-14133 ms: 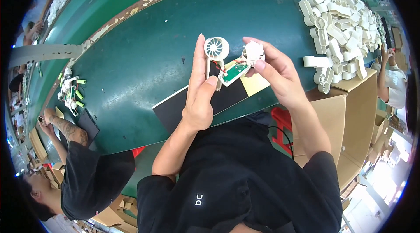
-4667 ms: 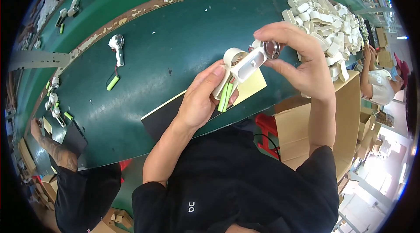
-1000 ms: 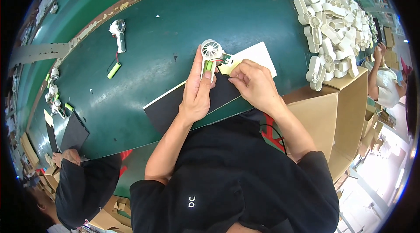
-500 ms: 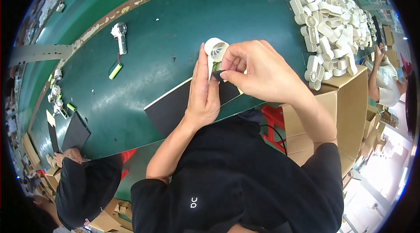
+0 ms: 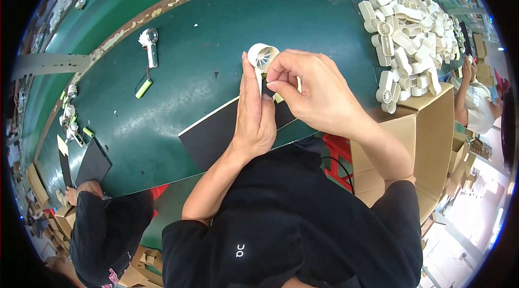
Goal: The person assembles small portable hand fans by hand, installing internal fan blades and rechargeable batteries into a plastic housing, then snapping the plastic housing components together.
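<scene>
Right, where's the shell [image 5: 263, 59]?

In the left hand [image 5: 252, 123], ring sitting at 12 o'clock of the palm, over the table [image 5: 178, 99].

Looks?

Cream plastic. Round, deep-walled ring, thin spokes fanning out from a hub inside. Handle below mostly hidden by fingers.

Hands?

Close together. Left clamped on the handle, fingers straight. Right hand [image 5: 323, 91] pinching a black bit [image 5: 267, 92] just below the ring, about 6 o'clock. Can't tell if it touches the shell.

Around it?

Black sheet [image 5: 213, 130] at 7, fan unit [image 5: 152, 54] at 9, pile [image 5: 408, 37] of similar shells at 3.
</scene>
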`<state>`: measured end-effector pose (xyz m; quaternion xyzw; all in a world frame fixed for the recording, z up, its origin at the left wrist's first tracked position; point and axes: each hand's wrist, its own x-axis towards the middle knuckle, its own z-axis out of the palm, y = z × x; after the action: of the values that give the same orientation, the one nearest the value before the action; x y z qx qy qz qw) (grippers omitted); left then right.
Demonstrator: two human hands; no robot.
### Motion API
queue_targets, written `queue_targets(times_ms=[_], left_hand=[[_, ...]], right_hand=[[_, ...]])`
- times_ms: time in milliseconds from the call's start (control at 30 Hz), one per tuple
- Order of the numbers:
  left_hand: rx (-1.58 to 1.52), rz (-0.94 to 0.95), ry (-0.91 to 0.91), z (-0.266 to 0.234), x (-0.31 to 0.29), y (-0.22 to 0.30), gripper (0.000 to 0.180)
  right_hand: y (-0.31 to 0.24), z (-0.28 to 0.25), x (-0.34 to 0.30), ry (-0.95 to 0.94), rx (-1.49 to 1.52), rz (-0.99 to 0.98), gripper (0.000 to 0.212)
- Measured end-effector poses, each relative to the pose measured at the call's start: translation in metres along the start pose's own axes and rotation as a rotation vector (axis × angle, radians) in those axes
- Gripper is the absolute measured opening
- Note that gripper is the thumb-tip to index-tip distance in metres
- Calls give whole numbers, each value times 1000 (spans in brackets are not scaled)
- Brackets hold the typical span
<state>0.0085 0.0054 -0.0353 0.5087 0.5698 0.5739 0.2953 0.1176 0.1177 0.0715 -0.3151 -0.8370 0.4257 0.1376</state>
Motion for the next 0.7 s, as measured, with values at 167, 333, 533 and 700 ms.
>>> queue_targets(times_ms=[167, 333, 533, 700], left_hand=[[-25, 5, -3, 2, 1, -2, 67], [-33, 2, -17, -2, 2, -4, 66], [52, 36, -39, -5, -1, -7, 63], [140, 66, -39, -3, -2, -11, 65]], right_hand=[[10, 9, 2, 59, -28, -174, 3], [19, 16, 1, 74, 96, -129, 5], [41, 33, -5, 96, 298, 9, 5], [56, 41, -5, 121, 421, -18, 4]])
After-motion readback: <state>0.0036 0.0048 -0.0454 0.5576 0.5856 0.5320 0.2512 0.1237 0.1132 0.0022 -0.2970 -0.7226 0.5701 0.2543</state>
